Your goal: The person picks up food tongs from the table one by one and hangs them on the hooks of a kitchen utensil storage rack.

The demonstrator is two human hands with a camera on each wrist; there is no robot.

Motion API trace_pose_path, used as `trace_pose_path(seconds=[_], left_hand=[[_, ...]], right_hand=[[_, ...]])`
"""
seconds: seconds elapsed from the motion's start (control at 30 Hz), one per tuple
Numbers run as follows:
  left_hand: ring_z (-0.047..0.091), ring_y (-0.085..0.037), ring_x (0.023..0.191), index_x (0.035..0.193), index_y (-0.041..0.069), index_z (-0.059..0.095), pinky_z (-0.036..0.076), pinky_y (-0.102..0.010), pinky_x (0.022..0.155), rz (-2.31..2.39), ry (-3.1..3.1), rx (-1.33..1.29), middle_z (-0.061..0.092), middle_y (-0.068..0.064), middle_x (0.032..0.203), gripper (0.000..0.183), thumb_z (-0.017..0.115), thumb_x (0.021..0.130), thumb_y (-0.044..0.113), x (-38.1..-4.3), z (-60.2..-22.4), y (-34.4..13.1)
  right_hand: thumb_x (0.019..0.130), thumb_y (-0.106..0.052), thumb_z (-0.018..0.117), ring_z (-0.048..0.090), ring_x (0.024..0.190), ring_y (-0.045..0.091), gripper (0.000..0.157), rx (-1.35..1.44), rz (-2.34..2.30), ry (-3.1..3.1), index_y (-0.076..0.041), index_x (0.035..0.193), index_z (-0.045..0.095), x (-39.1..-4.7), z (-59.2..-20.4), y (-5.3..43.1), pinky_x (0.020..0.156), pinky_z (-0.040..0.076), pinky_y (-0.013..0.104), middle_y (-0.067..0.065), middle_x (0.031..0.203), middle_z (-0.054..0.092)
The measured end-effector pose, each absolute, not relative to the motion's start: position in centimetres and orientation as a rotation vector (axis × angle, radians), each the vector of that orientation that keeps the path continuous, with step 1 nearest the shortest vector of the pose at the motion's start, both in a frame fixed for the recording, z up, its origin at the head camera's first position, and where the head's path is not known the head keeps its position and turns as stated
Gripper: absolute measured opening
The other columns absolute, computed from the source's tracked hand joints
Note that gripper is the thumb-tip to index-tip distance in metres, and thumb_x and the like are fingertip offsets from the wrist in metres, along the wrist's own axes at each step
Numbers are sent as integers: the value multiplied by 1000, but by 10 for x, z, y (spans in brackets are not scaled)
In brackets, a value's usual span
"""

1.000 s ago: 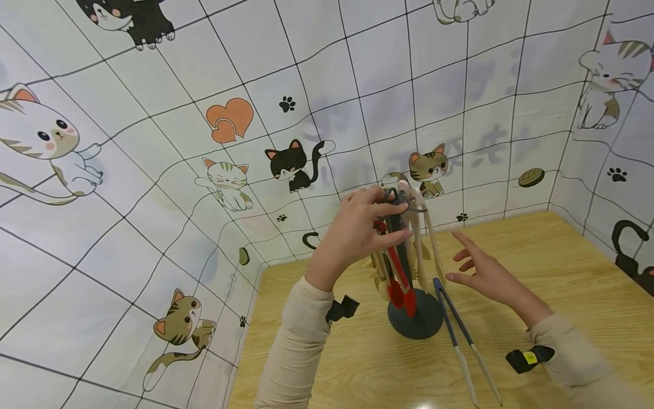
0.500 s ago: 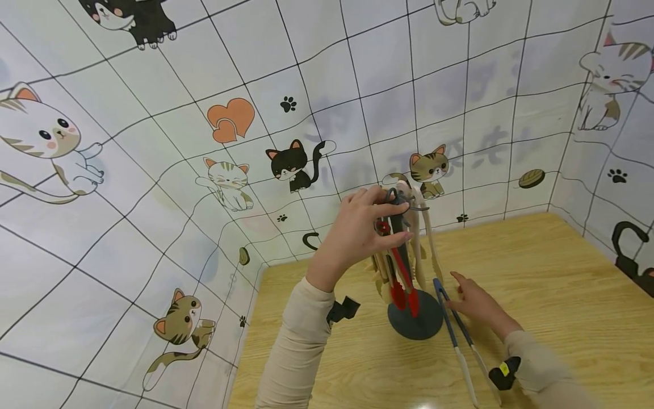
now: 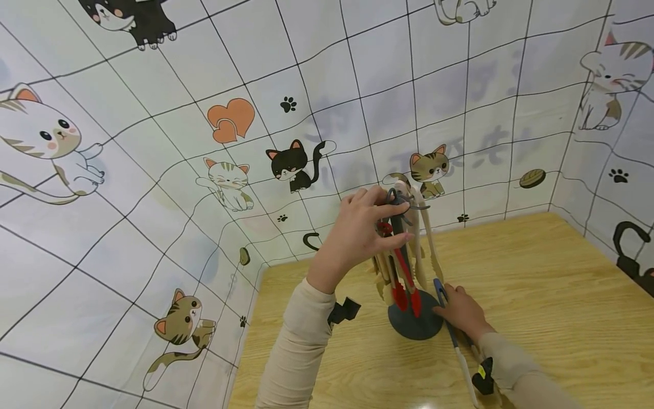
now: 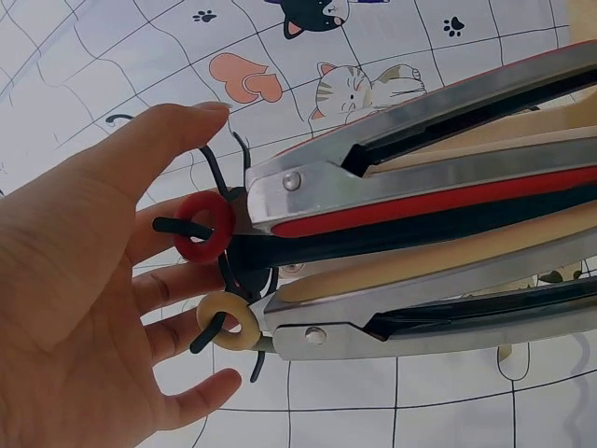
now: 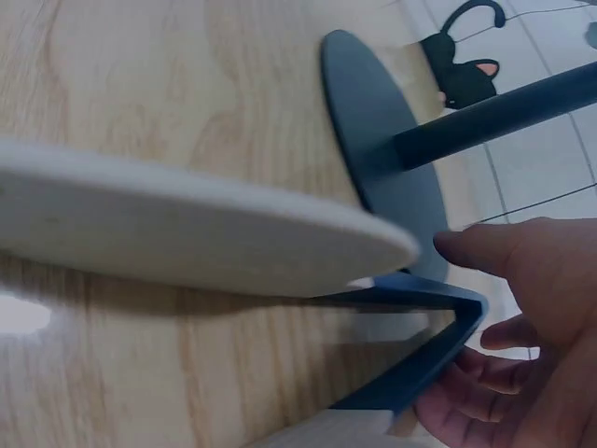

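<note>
My left hand (image 3: 360, 224) holds the top of a dark utensil stand (image 3: 415, 324), with fingers behind its hooks in the left wrist view. Red-trimmed tongs (image 4: 420, 201) and beige-trimmed tongs (image 4: 438, 280) hang there by ring pulls. More beige utensils (image 3: 418, 255) hang around the post. Blue tongs (image 3: 452, 335) with pale lower arms lie on the table, their joined end beside the stand's base. My right hand (image 3: 462, 309) is at that end; the right wrist view shows fingers along one blue arm and the thumb spread apart. A pale, rounded blade (image 5: 215, 224) crosses that view close up.
The wood-grain table (image 3: 526, 272) spreads around the stand. Behind and to the left stands a white, gridded wall covering (image 3: 317, 68) printed with cats. The stand's round base (image 5: 359, 112) sits beside the blue tongs.
My right hand has come down and left from beside the stand to the joined end of the blue tongs. My left hand stays put; the red tongs have swung slightly right.
</note>
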State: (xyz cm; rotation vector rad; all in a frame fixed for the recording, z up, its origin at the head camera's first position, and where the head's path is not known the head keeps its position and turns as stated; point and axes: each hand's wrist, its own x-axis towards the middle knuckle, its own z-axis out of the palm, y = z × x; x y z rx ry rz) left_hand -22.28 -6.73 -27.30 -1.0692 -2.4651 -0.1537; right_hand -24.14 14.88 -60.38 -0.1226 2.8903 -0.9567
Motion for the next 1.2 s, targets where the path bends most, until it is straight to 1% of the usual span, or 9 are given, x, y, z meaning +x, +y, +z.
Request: trace_pose_path(seconds=[0.13,0.33,0.47,0.7,0.8,0.87,1.0,1.1,1.2], left_hand=[[38,-13,86,125,31,62,30,-34,81,-135,-2472,-1068,45,5,94,49,63,83,56,-222,-273,-67],[40,-12,90,126,32,60,33,-35,84,-130,-2476,-1064,47,4,100,51,62,82,57,-221,-273,-68],[41,-12,90,127,33,60,33,-36,83,-122,-2477,-1060,47,4,101,52,63,81,58,-221,-273,-68],[38,-12,87,128,33,59,26,-34,78,-134,-2497,-1055,45,5,98,53,64,81,57,-220,-274,-68],[38,-12,88,128,34,58,26,-34,77,-132,-2494,-1049,44,5,97,54,64,80,57,-220,-274,-68],[37,-12,87,129,35,57,25,-34,76,-122,-2488,-1046,44,4,96,54,64,80,58,-220,-274,-67],[35,-12,85,129,35,56,23,-33,74,-105,-2482,-1046,42,5,95,55,62,81,60,-220,-274,-67],[36,-12,85,129,35,56,23,-33,73,-106,-2479,-1043,42,5,95,56,62,80,60,-220,-274,-66],[36,-12,86,129,35,57,23,-33,73,-112,-2480,-1040,42,4,94,56,63,80,60,-220,-273,-65]], right_hand=[[82,-27,69,55,67,24,73,-84,-947,2917,7,138,37,-243,-608,146,50,41,34,31,108,51],[83,-20,66,51,61,20,60,-65,-939,2940,6,133,45,-246,-610,146,49,38,31,23,96,53],[83,-19,66,54,65,21,61,-91,-935,2945,7,133,43,-248,-611,149,51,40,33,25,99,53],[84,-22,64,58,75,29,69,-119,-992,2945,9,139,35,-246,-608,159,54,45,38,33,110,51],[84,-24,63,57,73,28,70,-126,-1048,2960,8,140,35,-246,-608,164,54,43,37,33,111,50],[85,-24,62,54,67,24,70,-128,-1088,2978,7,141,34,-248,-608,168,51,41,34,31,110,51],[85,-24,61,45,56,17,71,-104,-1166,2983,4,144,32,-249,-600,173,46,35,29,23,98,51],[85,-22,60,43,56,16,71,-106,-1209,3010,4,144,31,-247,-589,176,45,34,29,17,89,48],[85,-22,59,40,55,16,69,-121,-1245,3054,1,144,32,-245,-575,178,45,32,28,16,89,48]])
